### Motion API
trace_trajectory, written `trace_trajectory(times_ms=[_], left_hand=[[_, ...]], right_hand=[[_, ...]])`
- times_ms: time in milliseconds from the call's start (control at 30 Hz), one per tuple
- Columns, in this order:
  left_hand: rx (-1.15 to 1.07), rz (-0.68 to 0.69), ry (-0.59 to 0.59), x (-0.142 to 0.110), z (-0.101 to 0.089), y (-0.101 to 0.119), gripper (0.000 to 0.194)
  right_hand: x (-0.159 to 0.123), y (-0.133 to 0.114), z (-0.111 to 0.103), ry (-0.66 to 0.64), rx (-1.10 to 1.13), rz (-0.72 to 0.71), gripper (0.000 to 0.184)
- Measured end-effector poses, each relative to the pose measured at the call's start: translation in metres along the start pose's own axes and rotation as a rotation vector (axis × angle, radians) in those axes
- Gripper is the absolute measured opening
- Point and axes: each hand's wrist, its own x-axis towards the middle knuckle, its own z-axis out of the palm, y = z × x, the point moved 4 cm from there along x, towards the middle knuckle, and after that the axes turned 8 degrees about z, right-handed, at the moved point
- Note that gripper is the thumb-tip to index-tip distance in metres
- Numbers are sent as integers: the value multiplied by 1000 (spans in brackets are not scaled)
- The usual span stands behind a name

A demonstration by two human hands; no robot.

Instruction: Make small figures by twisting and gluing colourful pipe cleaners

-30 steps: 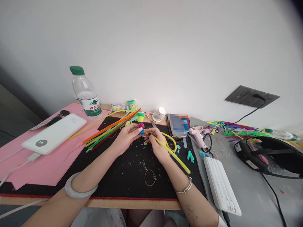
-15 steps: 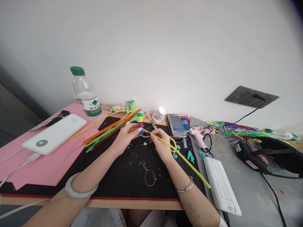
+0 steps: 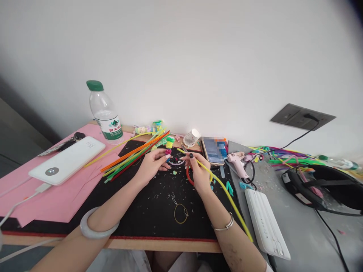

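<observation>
From my distant station, I see a black mat point(image 3: 141, 206) spread before a pale wall point(image 3: 181, 68), pink paper point(image 3: 64, 200) covering its left side. A bundle of coloured stems point(image 3: 133, 156) lies beyond the left forearm, apparently unused stock. One long yellow stem point(image 3: 231, 200) slants across the right hand point(image 3: 200, 173), whose thumb and fingers are drawn in around it, its near-straight length suggesting that none of it is wound yet. The left hand point(image 3: 151, 166) pinches a small banded piece point(image 3: 169, 144) between thumb and forefinger, the other fingers loosely bent; the piece stands above the mat, near the middle of the workspace. Its green, yellow and magenta bands look finished, though fingers hide the lower end, so I judge the work partway along, with the yellow stem yet to be joined. The red ring point(image 3: 189, 176) of what look like scissors shows beside the right hand; whether those fingers grip it, I cannot tell. Pale scraps point(image 3: 171, 196) dot the mat.
</observation>
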Motion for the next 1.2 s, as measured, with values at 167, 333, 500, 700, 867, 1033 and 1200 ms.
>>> trace_trajectory(times_ms=[167, 333, 500, 700, 867, 1033, 1200], left_hand=[[23, -20, -54, -2, 3, 0, 34], [-4, -69, -140, -4, 6, -3, 30], [-40, -97, -180, -5, 8, -3, 30], [-92, -104, -184, -5, 9, -2, 28], [-134, -92, -158, -4, 8, -6, 27], [-124, -88, -170, -4, 8, -5, 26], [-113, -84, -172, -5, 9, -4, 26]], right_hand=[[1, 4, 5, -132, 167, 53, 19], [0, 7, 10, -216, 196, 140, 15], [2, 9, 7, -162, 179, 154, 14], [4, 10, 6, -141, 177, 153, 13], [4, 10, 7, -138, 166, 166, 14], [4, 11, 7, -150, 175, 173, 15], [4, 11, 6, -147, 162, 171, 16]])
